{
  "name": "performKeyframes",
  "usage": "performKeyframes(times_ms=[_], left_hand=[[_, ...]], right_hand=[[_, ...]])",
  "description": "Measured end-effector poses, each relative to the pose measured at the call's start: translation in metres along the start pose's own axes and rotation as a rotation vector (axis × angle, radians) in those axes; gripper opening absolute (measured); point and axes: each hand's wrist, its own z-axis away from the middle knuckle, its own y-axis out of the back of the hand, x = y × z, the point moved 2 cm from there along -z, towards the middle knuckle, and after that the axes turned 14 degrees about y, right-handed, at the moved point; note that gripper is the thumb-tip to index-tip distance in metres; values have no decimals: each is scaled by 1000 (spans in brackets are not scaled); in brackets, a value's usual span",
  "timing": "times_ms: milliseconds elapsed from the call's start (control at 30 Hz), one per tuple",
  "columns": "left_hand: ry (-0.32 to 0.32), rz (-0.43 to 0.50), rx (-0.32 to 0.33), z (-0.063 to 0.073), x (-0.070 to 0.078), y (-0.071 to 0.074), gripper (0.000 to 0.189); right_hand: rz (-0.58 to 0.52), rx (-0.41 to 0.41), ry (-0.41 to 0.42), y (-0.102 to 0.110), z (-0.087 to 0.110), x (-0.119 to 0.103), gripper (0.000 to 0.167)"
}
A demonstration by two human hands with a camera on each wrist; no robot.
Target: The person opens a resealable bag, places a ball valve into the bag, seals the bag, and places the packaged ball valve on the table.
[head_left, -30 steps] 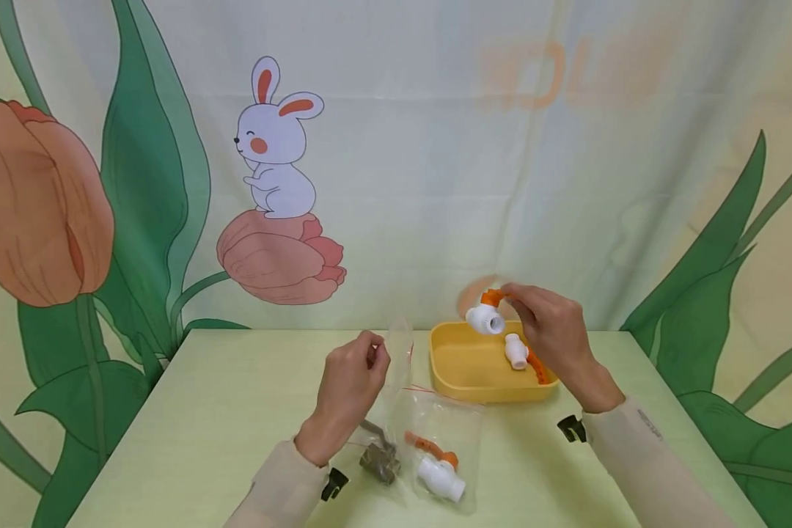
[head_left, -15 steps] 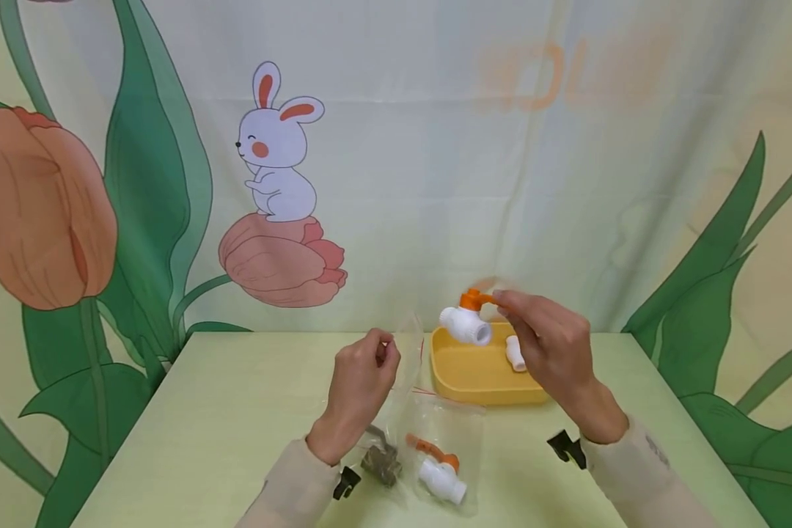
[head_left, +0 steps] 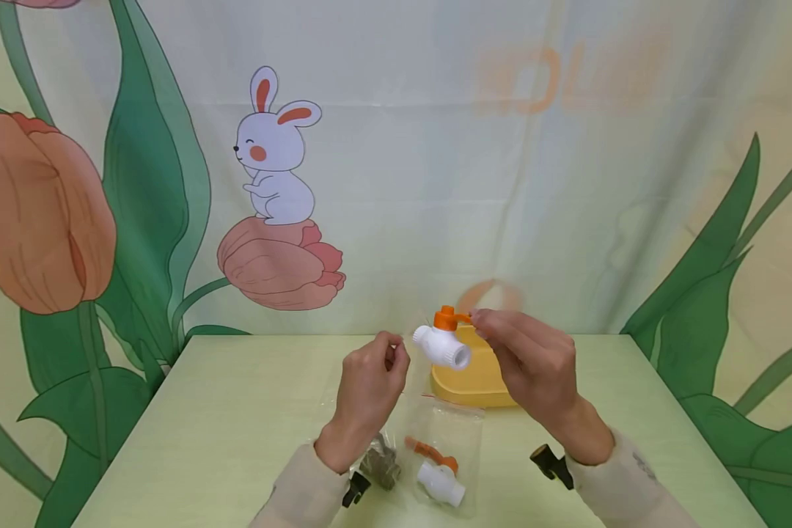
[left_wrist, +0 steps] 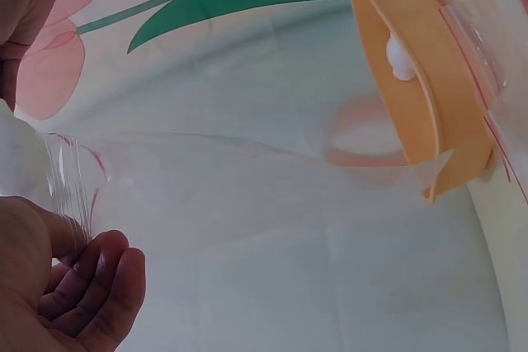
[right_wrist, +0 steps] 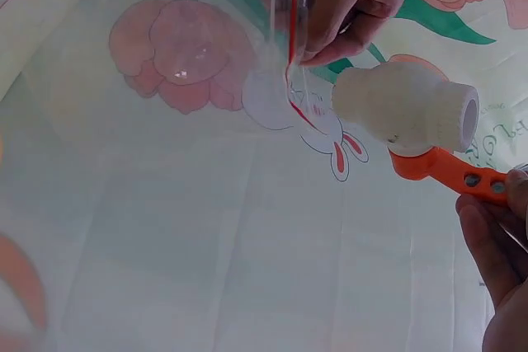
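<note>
My right hand pinches the orange lever of a white plastic ball valve in mid-air, its pipe end facing the camera. In the right wrist view, fingers grip the end of the orange lever. My left hand pinches the mouth of a clear zip bag with a red seal line. The valve body is close beside that mouth. On the table below lie another white valve with orange lever inside a clear bag and a grey-brown metal valve.
Behind my right hand is a yellow tray, partly hidden by the hand and valve. Inside it, a white valve shows in the left wrist view. A printed curtain hangs behind the table's far edge.
My right hand has carried the white valve leftward and down from above the tray toward the left hand. My left hand has shifted slightly right with the bag.
</note>
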Motion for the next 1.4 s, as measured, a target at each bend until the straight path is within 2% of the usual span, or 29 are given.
performKeyframes(times_ms=[167,367,800,1167,1400], left_hand=[[-14,10,15,1,5,2,7],[4,24,21,2,7,4,7],[60,84,-5,4,12,6,4],[63,89,-26,7,13,5,5],[25,112,-20,7,16,5,4]], right_hand=[[-36,12,54,-7,1,-3,13],[-39,-26,52,-9,4,-4,15],[19,-103,90,-17,9,-9,15],[6,-176,37,-24,16,-13,20],[-1,-250,-1,-32,28,-11,22]])
